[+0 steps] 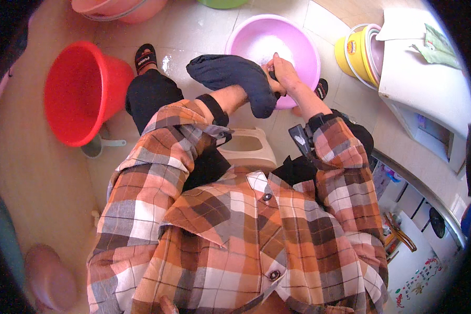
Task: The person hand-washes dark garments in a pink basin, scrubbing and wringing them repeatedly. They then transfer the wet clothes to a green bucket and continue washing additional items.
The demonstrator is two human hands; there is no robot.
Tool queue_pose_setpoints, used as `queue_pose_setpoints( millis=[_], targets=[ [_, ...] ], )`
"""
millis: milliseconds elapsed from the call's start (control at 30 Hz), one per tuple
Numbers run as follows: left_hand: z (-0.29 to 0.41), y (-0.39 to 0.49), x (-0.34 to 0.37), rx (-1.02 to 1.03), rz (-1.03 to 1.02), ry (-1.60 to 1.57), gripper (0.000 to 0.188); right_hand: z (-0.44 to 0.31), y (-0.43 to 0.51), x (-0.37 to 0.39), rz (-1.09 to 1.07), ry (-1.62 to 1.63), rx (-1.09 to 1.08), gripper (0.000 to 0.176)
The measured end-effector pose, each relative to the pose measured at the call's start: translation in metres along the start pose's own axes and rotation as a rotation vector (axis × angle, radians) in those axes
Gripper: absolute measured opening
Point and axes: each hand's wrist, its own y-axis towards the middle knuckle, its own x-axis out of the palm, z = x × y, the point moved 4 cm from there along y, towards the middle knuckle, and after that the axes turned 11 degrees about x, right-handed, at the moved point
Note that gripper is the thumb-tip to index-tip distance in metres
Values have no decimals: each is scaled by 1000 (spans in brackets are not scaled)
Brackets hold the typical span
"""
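Observation:
A dark navy cloth hangs over my left forearm, its loose end reaching out to the left. My left hand grips a bunched part of it, partly covered by my right hand. The fingers of my right hand are closed around the same dark bunch, close against the left. Both hands are above a pink-purple plastic basin on the floor. Whitish suds or bright glare show inside the basin; I cannot tell which.
A red bucket lies tilted at the left, with a handled dipper beside it. A beige plastic stool stands below my arms. Yellow nested buckets and a white cabinet are at the right. Pink and green containers stand at the top.

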Motion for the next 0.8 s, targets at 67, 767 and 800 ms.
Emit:
queue_pose_setpoints(
  millis=[67,767,800],
  targets=[
    [-2,1,-5,0,13,23,39,0,-13,3,-92,154,-8,58],
    [-10,42,-52,-192,161,-928,46,-90,-112,-70,97,345,-606,62],
    [-2,38,-59,-217,191,-958,37,-90,-116,-83,171,433,-715,58]
  ],
)
